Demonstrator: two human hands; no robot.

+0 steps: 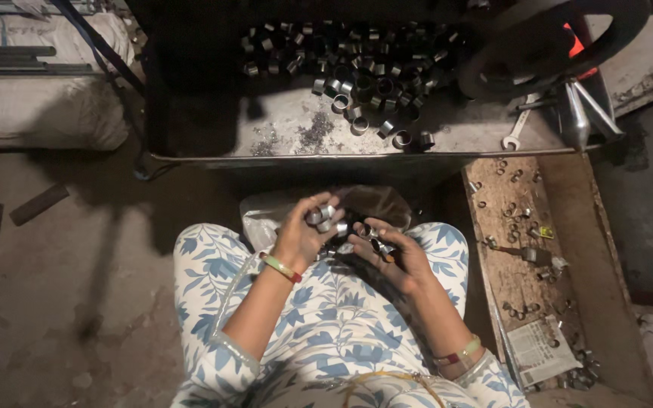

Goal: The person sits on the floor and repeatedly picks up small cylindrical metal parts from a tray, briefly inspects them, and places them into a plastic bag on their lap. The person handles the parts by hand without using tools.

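1. Concrete floor (62, 302) to the left, with a dark flat bar (38, 204) lying on it.
2. Metal worktop (462, 132) across the top, dusted with filings, bearing a big heap of short metal rings (357, 68); a black wheel (561, 38) and a spanner (518, 132) at its right end.
3. Wooden board (523, 264) to the right, strewn with scattered rings and a folded paper (542, 349) near its lower end.
4. Lap in blue leaf-print cloth (326, 317), filling the lower middle.
5. Plastic bag (266, 219) just beyond the knees, below the worktop edge, partly hidden by the hands.
6. Left hand (304, 234), a bangle at the wrist, raised over the bag; fingers (325, 202) curled shut round a few rings (323, 219).
7. Right hand (394, 253), just beside the left and nearly touching it; fingers (364, 242) half-curled, palm up, cupping more rings (376, 240).
8. Held rings: small, grey, shiny, cylinder-shaped, clustered between the two hands, above the lap and in front of the bag.
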